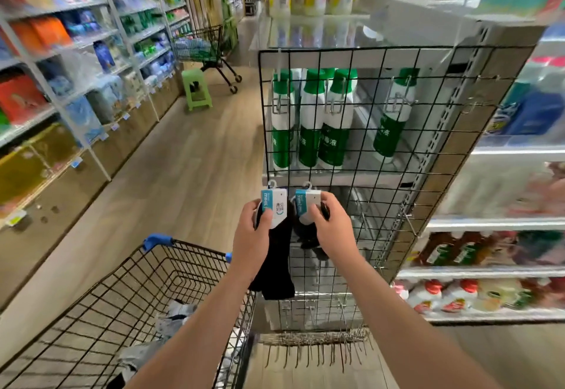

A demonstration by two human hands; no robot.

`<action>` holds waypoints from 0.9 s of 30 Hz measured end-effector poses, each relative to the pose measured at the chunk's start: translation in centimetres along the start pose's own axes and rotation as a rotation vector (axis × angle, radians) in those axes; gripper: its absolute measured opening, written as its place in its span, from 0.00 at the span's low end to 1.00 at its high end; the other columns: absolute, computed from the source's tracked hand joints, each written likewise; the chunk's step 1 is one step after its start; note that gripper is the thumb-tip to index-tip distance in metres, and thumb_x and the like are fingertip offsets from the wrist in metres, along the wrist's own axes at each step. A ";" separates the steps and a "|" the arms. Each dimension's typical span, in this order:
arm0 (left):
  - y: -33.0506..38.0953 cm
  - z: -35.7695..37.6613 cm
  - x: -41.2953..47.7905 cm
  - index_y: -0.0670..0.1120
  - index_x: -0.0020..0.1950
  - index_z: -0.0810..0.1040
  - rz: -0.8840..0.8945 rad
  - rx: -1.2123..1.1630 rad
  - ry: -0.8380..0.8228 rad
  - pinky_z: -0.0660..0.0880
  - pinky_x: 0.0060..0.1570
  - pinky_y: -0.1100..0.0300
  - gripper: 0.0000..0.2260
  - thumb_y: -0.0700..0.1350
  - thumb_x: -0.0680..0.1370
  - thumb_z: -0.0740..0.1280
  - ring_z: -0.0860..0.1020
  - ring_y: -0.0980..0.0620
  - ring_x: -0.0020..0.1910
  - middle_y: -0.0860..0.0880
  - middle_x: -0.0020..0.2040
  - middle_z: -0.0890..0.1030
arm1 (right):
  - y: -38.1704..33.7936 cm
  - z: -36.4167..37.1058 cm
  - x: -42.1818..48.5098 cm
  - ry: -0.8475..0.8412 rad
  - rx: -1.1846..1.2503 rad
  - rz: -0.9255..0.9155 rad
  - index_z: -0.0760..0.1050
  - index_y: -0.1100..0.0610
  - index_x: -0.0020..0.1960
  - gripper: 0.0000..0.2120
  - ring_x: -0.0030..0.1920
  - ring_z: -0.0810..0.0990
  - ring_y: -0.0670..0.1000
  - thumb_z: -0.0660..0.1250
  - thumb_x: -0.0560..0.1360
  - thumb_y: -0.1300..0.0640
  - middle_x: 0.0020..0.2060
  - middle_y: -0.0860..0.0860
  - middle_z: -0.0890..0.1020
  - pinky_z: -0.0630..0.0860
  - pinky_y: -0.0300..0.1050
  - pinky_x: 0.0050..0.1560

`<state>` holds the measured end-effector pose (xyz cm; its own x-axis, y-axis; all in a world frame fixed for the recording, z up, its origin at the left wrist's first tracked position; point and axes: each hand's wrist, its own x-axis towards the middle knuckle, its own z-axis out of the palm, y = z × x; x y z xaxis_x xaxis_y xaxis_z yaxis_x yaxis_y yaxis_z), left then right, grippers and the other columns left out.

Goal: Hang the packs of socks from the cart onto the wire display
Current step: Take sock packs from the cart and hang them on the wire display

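Two carded packs of black socks are held before the black wire grid display [382,150]: left pack [273,229] gripped by left hand [255,235], right pack [307,208] pinched by right hand [331,226], above black wire cart [128,290].

One wide-angle view is given, taken from a camera worn on the head. The scene is looked at forward and downward from standing height, along a shop aisle. The wire display [382,159] is faced at a slight angle and seen close, filling the middle and right. The cart [189,247] is seen from above at lower left and is cut by the bottom edge. The forearms enter from the bottom edge, with the left hand [255,229] and right hand [331,226] held near the centre. The shelves [61,52] at far left are blurred.
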<state>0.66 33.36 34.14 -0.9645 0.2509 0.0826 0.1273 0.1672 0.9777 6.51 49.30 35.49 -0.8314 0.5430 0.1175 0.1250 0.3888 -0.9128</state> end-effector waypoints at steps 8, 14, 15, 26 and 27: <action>3.2 2.6 3.2 0.57 0.61 0.73 0.058 -0.020 0.126 0.74 0.49 0.65 0.07 0.48 0.83 0.62 0.80 0.61 0.53 0.56 0.55 0.82 | -2.4 -1.6 4.9 0.072 0.014 -0.129 0.71 0.57 0.72 0.18 0.60 0.72 0.43 0.62 0.83 0.56 0.59 0.45 0.75 0.67 0.38 0.62; 5.4 1.9 5.6 0.54 0.64 0.74 0.116 -0.096 0.180 0.78 0.54 0.55 0.10 0.51 0.83 0.61 0.82 0.55 0.56 0.53 0.56 0.83 | -6.8 -1.6 7.8 0.065 0.011 -0.296 0.72 0.57 0.71 0.17 0.60 0.75 0.48 0.62 0.83 0.59 0.59 0.50 0.77 0.70 0.39 0.58; 5.9 1.7 5.8 0.53 0.63 0.74 0.120 -0.112 0.182 0.79 0.56 0.53 0.09 0.50 0.84 0.61 0.82 0.55 0.56 0.53 0.56 0.83 | -7.7 -1.6 8.0 0.071 0.035 -0.303 0.71 0.57 0.71 0.17 0.60 0.75 0.48 0.62 0.83 0.58 0.60 0.49 0.76 0.69 0.38 0.59; 9.0 0.6 6.7 0.58 0.61 0.74 0.243 -0.120 0.144 0.77 0.54 0.62 0.08 0.47 0.84 0.61 0.80 0.61 0.55 0.55 0.56 0.82 | -12.2 -0.9 9.5 0.052 0.047 -0.272 0.71 0.55 0.72 0.17 0.58 0.77 0.49 0.61 0.83 0.58 0.59 0.50 0.77 0.72 0.41 0.57; 9.1 0.4 6.6 0.59 0.60 0.74 0.253 -0.115 0.147 0.77 0.54 0.62 0.08 0.47 0.84 0.61 0.80 0.61 0.55 0.56 0.55 0.82 | -12.4 -0.8 9.5 0.058 0.039 -0.283 0.72 0.55 0.71 0.16 0.57 0.76 0.48 0.61 0.84 0.57 0.57 0.48 0.77 0.74 0.42 0.57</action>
<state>-4.48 36.95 43.55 -0.9298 0.1292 0.3446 0.3483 0.0063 0.9374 -2.49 50.24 48.26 -0.7976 0.4591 0.3912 -0.1298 0.5026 -0.8547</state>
